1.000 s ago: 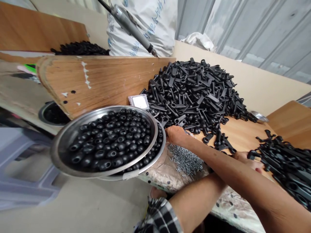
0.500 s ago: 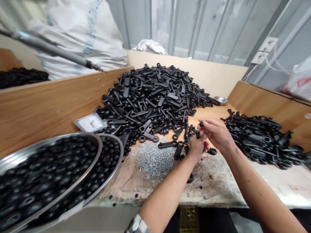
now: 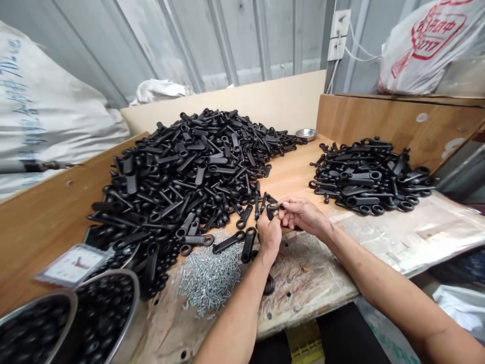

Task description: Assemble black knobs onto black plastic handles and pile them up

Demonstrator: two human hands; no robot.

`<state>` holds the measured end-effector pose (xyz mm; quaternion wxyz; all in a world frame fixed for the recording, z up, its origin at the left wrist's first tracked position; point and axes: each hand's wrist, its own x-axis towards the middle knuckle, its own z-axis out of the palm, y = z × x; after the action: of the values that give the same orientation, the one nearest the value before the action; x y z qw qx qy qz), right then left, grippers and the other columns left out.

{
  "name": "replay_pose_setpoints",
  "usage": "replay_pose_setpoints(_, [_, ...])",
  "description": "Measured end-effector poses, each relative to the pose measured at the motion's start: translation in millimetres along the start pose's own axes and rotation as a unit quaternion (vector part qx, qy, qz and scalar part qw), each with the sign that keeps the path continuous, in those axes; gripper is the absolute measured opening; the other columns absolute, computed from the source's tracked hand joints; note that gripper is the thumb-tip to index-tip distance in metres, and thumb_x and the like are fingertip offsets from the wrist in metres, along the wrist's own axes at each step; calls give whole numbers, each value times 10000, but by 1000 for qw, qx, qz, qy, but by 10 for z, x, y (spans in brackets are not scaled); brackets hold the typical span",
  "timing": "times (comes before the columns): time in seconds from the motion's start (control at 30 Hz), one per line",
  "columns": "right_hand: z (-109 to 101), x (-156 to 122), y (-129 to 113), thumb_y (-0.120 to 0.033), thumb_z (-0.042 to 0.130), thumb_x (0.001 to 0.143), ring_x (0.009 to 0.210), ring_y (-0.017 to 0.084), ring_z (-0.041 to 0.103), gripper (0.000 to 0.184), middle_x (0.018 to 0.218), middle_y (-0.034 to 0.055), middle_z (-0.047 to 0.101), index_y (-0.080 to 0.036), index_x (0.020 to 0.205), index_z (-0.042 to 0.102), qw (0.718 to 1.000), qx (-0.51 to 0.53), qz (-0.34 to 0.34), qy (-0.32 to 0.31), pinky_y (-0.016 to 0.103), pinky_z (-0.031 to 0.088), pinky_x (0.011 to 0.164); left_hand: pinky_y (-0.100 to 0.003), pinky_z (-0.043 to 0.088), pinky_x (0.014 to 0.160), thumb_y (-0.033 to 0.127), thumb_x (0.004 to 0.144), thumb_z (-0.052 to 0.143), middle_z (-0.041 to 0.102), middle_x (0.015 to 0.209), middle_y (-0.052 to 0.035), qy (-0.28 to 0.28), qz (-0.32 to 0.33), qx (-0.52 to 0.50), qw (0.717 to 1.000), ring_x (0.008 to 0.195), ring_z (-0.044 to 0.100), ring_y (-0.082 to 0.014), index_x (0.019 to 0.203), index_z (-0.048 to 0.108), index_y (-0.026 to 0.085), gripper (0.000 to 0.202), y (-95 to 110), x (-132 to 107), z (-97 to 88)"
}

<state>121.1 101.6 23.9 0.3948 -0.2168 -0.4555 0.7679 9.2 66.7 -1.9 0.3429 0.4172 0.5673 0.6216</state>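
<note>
My left hand (image 3: 270,233) is closed around a black lever-shaped part (image 3: 270,208), most of which its fingers hide. Close beside it, my right hand (image 3: 302,214) pinches a small black round knob (image 3: 281,206) against the end of that part. Loose black levers with ring ends, such as this lever (image 3: 248,244), lie next to my left wrist. A heap of small silver pins (image 3: 209,275) sits on the worn bench left of my left forearm. Behind the hands rises a large pile of black levers (image 3: 197,167).
Metal bowls of black knobs (image 3: 104,308) stand at the lower left, near a clear flat case (image 3: 71,264). A smaller pile of black levers (image 3: 371,177) lies right. A small metal dish (image 3: 306,134) sits at the back. Wooden boards (image 3: 382,121) wall the bench.
The view has swung to the right. My right hand has brought the small knob down to the end of the lever in my left hand.
</note>
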Motion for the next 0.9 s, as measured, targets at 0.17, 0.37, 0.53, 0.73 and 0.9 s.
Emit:
replay_pose_setpoints(0.17, [66,-41,38,-277,615,729,436,95,554,174,603,23,607,-125,738,531,1000,3,5,-14,152,429,344,-216,400,601,216,679,496,569,624,10,-8,63,80,995,612,512,-118,703,577,163,100,-14,0,-42])
replay_pose_setpoints(0.37, [83,-33,73,-307,652,696,390,73,516,217,555,1,584,-120,699,543,1000,-4,3,9,141,399,339,-230,394,640,175,684,458,585,680,-1,-4,83,151,985,656,525,-136,767,584,177,151,-5,-12,-69])
replay_pose_setpoints(0.53, [77,-18,94,-317,680,665,383,57,499,235,538,-13,574,-116,732,577,999,-16,-3,43,130,375,348,-239,382,646,153,683,443,580,685,-11,3,82,188,979,668,523,-154,784,580,177,172,37,-26,-79])
replay_pose_setpoints(0.73, [95,-21,87,-342,664,676,385,59,489,243,532,-13,565,-117,695,575,999,-22,3,36,141,365,351,-239,376,657,162,676,478,574,670,1,28,113,147,982,664,515,-154,745,581,197,129,13,-21,-84])
replay_pose_setpoints(0.9, [103,-67,27,-322,644,684,438,69,512,233,612,5,595,-124,796,596,999,-39,-10,2,158,375,391,-205,373,549,175,625,544,545,591,23,38,40,11,998,548,483,-108,664,577,177,51,56,-28,-72])
